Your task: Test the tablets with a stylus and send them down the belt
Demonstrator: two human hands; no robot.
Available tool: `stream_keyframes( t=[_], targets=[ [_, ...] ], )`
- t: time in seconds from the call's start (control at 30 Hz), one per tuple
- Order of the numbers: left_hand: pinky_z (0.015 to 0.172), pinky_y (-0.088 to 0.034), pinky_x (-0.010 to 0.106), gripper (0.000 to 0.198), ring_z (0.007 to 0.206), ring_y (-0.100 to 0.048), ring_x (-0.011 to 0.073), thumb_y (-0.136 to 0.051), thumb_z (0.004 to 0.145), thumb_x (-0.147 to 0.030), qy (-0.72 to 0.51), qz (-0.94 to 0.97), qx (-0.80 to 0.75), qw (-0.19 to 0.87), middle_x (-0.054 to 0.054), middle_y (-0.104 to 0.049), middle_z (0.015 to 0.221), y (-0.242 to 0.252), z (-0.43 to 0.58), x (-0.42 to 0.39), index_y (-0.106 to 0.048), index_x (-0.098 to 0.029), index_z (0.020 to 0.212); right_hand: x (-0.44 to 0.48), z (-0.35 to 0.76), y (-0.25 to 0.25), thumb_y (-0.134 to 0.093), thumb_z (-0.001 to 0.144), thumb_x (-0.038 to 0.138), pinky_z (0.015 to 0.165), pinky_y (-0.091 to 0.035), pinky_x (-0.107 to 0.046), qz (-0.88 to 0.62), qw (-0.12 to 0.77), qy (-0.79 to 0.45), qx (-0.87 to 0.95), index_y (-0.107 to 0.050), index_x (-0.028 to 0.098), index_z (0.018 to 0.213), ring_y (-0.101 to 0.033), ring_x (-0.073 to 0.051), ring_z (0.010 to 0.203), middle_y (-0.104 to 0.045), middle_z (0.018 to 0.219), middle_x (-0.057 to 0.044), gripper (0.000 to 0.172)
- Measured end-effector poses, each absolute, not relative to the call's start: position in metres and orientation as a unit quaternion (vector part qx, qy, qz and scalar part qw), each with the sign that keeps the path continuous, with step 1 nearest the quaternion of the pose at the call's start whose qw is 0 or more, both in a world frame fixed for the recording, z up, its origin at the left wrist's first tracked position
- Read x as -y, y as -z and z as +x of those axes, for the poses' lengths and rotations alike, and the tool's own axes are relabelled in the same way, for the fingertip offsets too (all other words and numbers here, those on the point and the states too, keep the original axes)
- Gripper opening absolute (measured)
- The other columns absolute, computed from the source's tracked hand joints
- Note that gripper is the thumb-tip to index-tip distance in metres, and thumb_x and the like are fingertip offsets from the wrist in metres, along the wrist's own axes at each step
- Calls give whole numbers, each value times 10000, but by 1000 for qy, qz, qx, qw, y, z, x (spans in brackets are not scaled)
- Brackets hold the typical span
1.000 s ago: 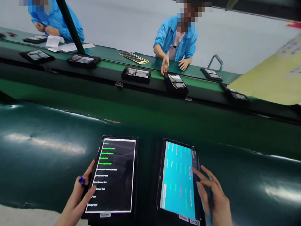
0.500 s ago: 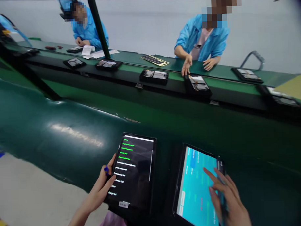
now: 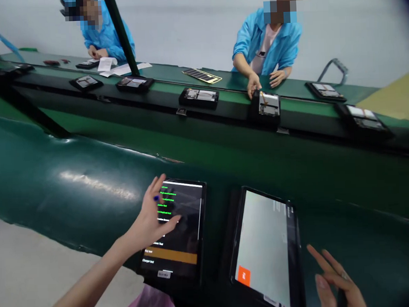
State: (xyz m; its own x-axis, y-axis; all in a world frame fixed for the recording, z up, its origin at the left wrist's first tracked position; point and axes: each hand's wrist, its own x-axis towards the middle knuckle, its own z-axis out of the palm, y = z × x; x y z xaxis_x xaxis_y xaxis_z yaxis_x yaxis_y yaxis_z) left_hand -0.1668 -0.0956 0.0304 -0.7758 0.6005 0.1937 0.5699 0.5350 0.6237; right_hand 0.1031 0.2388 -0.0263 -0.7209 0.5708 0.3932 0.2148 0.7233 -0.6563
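Tablets lie side by side nearest the wearer on the dark green belt (image 3: 74,176), and they are what both hands work at. The left hand (image 3: 153,215) hovers open over the left tablet (image 3: 175,230), fingers loosely spread and thumb pointing toward its black screen, where green and white list lines show and an orange bar is lit low down; whether a fingertip actually touches the glass cannot be told. The right hand (image 3: 333,283) is open too, fingers splayed, holding nothing, just beside the lower right corner of the right tablet (image 3: 266,247), whose screen is pale grey with a small orange square near the bottom. Both slabs look stiff, thin and fairly light, with smooth glass faces that would likely be slippery and easy to crack or smudge, so a hold by the two long edges, thumb on the bezel and fingers beneath, seems safest; a one-corner pinch would probably let one twist out. Farther off, a row of opened devices in black trays (image 3: 198,97) rides a second conveyor. Beyond it, a person in a blue coat (image 3: 266,39) has a hand on one tray (image 3: 268,107), and another person (image 3: 103,34) leans by white papers (image 3: 121,67).
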Motion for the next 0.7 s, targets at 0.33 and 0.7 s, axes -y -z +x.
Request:
stream_keyframes(
  t=[0.33,0.7],
  targets=[
    [1120,-120,737,320,1301,-463,427,-594,736,-201,-89,411,-906,59,324,-556,1293,-19,-198,-21,-552,-43,1011,-214,110,8,-462,999,389,1001,-385,-512,-266,314,-326,851,-390,234,813,-461,-348,1315,-646,1227,-148,253],
    [1150,-44,690,296,1299,-461,450,-431,815,-127,-92,395,-914,16,359,-541,1293,-11,-189,-30,-576,35,1016,-204,99,-6,-457,992,426,1079,-285,-607,-331,300,-361,818,-395,235,831,-399,-332,1358,-618,1268,-155,257]
  ],
)
